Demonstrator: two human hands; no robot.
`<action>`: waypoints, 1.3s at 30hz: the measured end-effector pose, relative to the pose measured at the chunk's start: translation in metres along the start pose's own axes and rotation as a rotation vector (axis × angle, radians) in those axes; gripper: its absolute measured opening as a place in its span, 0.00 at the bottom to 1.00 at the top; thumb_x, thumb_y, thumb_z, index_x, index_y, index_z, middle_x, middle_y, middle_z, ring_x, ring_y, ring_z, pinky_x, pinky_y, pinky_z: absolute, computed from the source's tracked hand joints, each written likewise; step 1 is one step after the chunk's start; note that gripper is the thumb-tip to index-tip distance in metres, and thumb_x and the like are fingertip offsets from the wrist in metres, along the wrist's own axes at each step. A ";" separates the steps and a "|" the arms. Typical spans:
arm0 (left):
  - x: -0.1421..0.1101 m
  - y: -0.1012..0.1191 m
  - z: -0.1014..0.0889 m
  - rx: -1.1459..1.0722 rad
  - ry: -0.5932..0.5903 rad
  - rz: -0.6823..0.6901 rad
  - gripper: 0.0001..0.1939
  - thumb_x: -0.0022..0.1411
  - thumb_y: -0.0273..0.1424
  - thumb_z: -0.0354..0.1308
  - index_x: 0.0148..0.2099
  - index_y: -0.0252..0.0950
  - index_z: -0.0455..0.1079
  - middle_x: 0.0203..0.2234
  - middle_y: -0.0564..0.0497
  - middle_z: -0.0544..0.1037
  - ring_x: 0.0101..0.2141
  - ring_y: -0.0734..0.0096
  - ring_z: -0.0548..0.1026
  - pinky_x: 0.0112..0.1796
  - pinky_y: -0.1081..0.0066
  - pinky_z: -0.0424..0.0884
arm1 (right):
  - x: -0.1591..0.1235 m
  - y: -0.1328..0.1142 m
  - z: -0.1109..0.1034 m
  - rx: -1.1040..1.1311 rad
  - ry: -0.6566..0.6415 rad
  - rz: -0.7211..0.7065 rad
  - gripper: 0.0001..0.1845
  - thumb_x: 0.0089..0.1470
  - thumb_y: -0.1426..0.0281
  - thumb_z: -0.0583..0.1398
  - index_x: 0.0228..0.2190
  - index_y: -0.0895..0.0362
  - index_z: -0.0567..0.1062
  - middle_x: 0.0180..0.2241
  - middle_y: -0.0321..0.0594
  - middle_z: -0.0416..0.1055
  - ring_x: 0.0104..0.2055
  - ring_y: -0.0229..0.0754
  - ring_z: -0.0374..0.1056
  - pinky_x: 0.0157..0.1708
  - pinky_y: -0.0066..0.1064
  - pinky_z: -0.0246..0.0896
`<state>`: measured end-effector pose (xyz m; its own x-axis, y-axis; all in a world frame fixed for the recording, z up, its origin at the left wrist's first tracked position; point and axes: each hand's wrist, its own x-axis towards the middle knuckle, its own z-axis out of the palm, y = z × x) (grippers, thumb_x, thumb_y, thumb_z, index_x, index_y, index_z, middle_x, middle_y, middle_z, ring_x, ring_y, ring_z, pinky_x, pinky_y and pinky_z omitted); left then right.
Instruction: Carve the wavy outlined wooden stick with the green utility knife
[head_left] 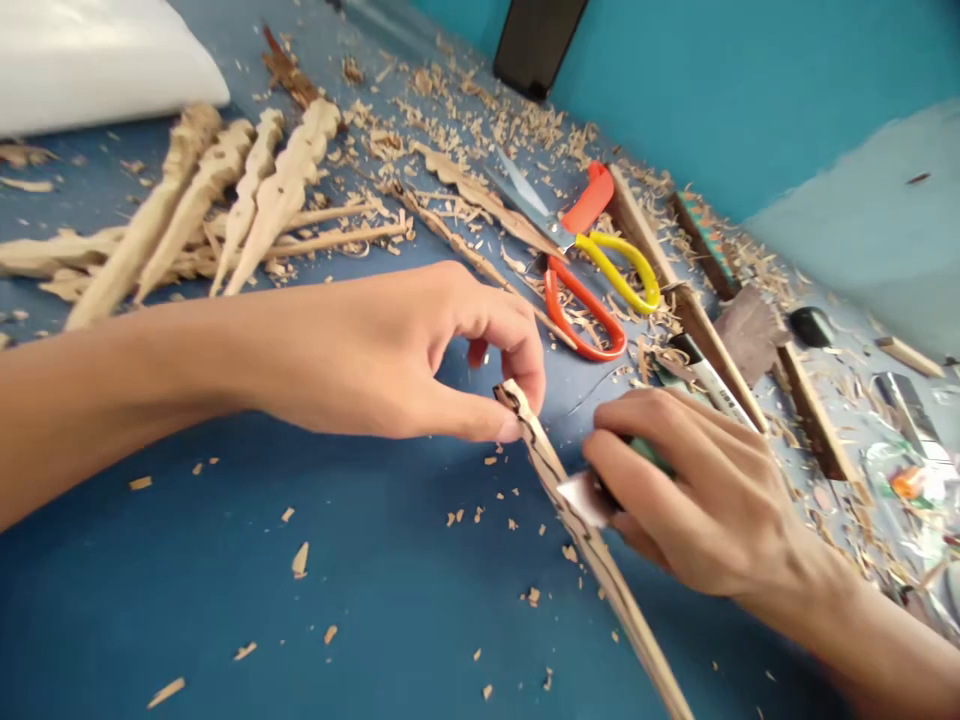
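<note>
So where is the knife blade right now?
In the head view, right of centre, the knife blade sticks out of the right hand and overlaps the wooden stick, below the end held by the left hand.

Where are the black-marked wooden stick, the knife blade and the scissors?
Black-marked wooden stick (592,552): head view, on the middle of its length.
Knife blade (583,498): head view, on its flat face.
Scissors (558,234): head view, on the metal near the pivot.

Bare hands (397,350), bare forearms (150,385)
</note>
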<state>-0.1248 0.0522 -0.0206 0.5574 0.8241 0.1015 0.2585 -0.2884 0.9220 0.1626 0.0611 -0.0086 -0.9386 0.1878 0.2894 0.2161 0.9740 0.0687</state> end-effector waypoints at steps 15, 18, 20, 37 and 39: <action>0.041 0.122 0.051 -0.583 0.395 0.023 0.10 0.82 0.45 0.56 0.54 0.46 0.67 0.22 0.60 0.76 0.22 0.73 0.74 0.23 0.78 0.73 | 0.040 0.011 -0.071 0.903 0.858 0.556 0.10 0.69 0.59 0.69 0.42 0.52 0.80 0.26 0.29 0.65 0.25 0.35 0.59 0.22 0.33 0.53; 0.044 0.142 0.062 -0.524 0.421 0.010 0.13 0.82 0.47 0.56 0.58 0.45 0.68 0.23 0.61 0.69 0.24 0.79 0.67 0.26 0.82 0.65 | 0.048 0.014 -0.094 1.014 0.837 0.524 0.14 0.64 0.58 0.73 0.42 0.54 0.82 0.24 0.27 0.68 0.22 0.32 0.58 0.19 0.29 0.52; 0.041 0.146 0.070 -0.601 0.460 -0.010 0.11 0.82 0.45 0.55 0.58 0.46 0.68 0.28 0.59 0.70 0.28 0.78 0.68 0.30 0.81 0.67 | 0.048 0.015 -0.102 1.012 0.808 0.519 0.11 0.62 0.61 0.74 0.38 0.54 0.81 0.24 0.28 0.71 0.21 0.31 0.60 0.18 0.26 0.55; 0.019 0.147 0.064 -0.635 0.474 -0.321 0.27 0.59 0.38 0.78 0.57 0.46 0.72 0.36 0.54 0.71 0.35 0.73 0.70 0.41 0.76 0.77 | 0.039 0.026 -0.074 0.054 0.723 0.365 0.14 0.66 0.76 0.61 0.31 0.52 0.64 0.25 0.26 0.60 0.25 0.33 0.48 0.26 0.33 0.45; 0.023 0.143 0.064 -0.586 0.401 -0.287 0.24 0.61 0.45 0.77 0.54 0.44 0.74 0.37 0.53 0.71 0.36 0.70 0.70 0.40 0.74 0.78 | 0.040 0.022 -0.072 0.024 0.661 0.354 0.14 0.68 0.74 0.58 0.29 0.53 0.64 0.24 0.27 0.61 0.24 0.34 0.49 0.26 0.34 0.45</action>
<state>-0.0243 -0.0013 0.0899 0.1732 0.9738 -0.1473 -0.1727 0.1772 0.9689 0.1493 0.0805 0.0733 -0.4558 0.3823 0.8038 0.4615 0.8737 -0.1538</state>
